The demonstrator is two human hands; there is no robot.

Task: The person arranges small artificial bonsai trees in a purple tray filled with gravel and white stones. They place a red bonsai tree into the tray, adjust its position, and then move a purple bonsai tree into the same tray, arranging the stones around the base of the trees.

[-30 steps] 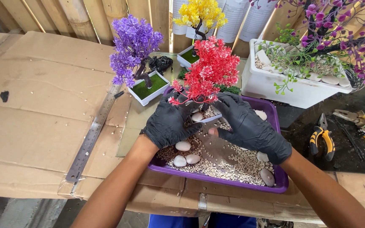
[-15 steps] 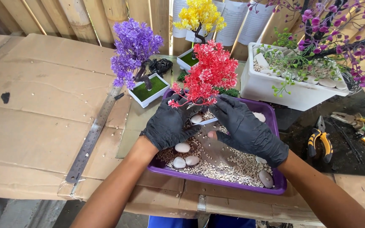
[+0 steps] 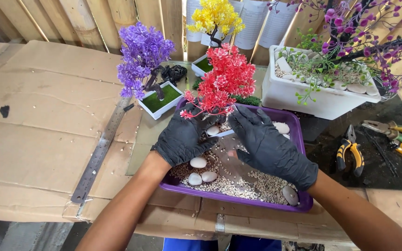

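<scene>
Cardboard bench (image 3: 47, 93), bare leftward: left hand (image 3: 182, 137) and right hand (image 3: 268, 146), grips curled round red tree (image 3: 222, 79) inside purple tray (image 3: 238, 200).

Tray at the near edge of the desk, small trees beyond it

A tray (image 3: 298, 122) of gravel (image 3: 257, 181) and stones (image 3: 202, 177) is set near; a small tree (image 3: 222, 81) stands at its far end, two potted trees (image 3: 147, 65) behind and left, a planter (image 3: 322, 100) far right, a ruler (image 3: 99, 151) left, pliers (image 3: 350, 151) right.

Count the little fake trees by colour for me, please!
Purple plastic tree in white square pot: 1
Yellow plastic tree in white pot: 1
Red plastic tree over purple gravel tray: 1
Pink-blossomed branch tree in white rectangular planter: 1
Total: 4
</scene>
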